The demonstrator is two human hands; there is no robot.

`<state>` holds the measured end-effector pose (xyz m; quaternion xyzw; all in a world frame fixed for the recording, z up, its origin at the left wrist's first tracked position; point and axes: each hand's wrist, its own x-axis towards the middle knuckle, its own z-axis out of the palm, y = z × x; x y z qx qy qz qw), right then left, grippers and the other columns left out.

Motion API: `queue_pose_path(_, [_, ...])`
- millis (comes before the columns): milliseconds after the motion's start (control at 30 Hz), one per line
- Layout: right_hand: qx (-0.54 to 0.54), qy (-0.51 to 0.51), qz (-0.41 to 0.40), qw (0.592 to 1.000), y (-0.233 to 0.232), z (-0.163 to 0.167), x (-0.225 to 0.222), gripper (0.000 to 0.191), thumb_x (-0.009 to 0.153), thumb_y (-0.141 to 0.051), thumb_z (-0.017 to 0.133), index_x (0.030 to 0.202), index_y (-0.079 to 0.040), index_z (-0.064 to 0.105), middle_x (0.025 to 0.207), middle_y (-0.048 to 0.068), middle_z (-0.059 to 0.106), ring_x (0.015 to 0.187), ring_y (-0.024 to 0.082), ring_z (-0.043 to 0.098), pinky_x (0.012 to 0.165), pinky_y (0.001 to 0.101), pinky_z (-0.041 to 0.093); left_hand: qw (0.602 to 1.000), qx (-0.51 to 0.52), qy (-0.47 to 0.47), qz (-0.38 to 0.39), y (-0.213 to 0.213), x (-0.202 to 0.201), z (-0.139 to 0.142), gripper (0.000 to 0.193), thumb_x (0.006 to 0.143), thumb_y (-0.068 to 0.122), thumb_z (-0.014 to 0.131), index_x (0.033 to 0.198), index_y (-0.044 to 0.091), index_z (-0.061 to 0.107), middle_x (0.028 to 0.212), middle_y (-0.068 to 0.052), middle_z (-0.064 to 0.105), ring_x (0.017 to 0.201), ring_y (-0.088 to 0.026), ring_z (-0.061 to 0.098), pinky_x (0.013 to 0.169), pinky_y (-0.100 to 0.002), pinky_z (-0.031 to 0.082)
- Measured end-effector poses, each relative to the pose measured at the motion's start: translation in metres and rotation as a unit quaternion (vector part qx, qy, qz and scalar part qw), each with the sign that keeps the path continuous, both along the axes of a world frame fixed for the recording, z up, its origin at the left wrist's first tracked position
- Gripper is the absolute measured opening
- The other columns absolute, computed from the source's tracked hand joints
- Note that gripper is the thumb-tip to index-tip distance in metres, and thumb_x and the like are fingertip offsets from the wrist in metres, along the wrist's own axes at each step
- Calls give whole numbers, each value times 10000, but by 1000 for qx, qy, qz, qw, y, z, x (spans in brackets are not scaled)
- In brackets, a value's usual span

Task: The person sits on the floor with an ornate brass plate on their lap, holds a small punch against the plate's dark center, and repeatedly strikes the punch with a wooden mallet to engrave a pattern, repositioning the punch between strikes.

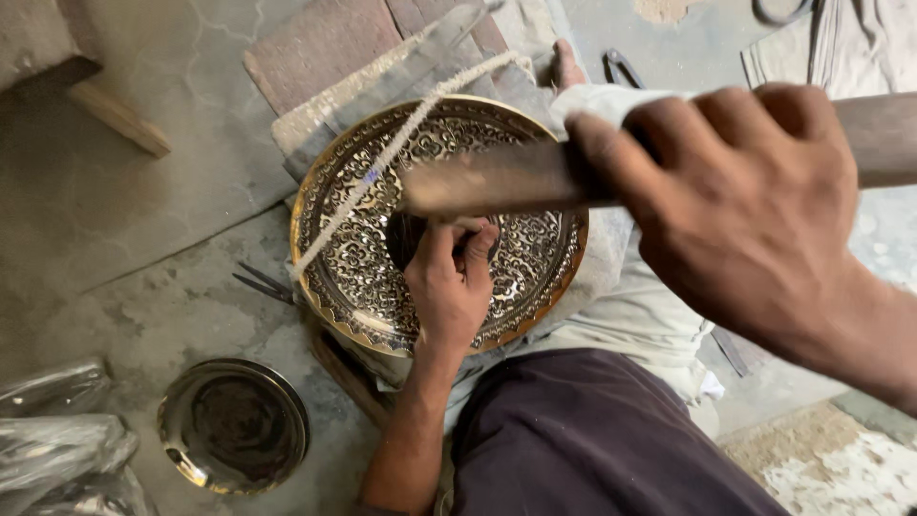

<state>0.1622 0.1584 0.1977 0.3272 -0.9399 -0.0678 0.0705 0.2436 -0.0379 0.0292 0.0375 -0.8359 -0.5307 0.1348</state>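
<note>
Engraved brass plate (363,277) worked on floor.
Left hand (449,277) pinches a small tool at plate's centre; right hand (745,210) clenched round wooden mallet handle (506,180) above.

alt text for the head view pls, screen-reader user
A person's left hand rests fingertips on the middle of an ornate engraved brass plate, while the right hand grips a wooden stick raised above it. A smaller plain dish and plastic bags lie on the concrete floor.
</note>
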Motion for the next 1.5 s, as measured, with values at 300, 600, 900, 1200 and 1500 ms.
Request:
queue_pose_path(300, [-74,-46,-18,996,-9,6,-2,593,876,-35,684,1451,-161,612,1031,89,663,898,270,619,818,423,489,999,7,37,-17,-5,3,-4,186,1068,202,689,1092,49,586,1039,-70,688,885,-187,730,728,-328,588])
queue_pose_path(600, [-7,-44,-9,999,4,-10,8,552,898,-126,673,1433,-248,613,1009,85,661,875,277,618,813,460,496,1000,-15,2,-27,-9,5,-8,203,1028,181,713,1148,48,616,984,-72,712,851,-195,746,687,-333,585])
queue_pose_path(900, [-63,-118,-51,990,11,-18,11,655,836,-38,683,1463,-212,610,1090,142,654,949,346,610,830,480,494,999,21,5,-44,-15,7,-7,202,1038,175,705,1164,56,600,1011,-73,693,889,-212,735,727,-339,598])
queue_pose_path(1200, [-30,-120,-61,990,11,-26,12,726,744,-5,699,1441,-191,623,1091,158,664,976,333,621,849,463,476,999,-3,6,-47,-18,9,-7,203,1046,189,713,1163,69,600,1031,-69,694,917,-232,733,775,-354,593])
queue_pose_path(1500, [-17,-94,-58,994,8,-31,20,672,838,3,697,1480,-185,631,1142,144,681,983,335,630,901,473,478,997,-18,1,-75,-25,12,-12,183,1064,193,705,1166,95,588,1014,-42,688,904,-214,740,753,-349,597])
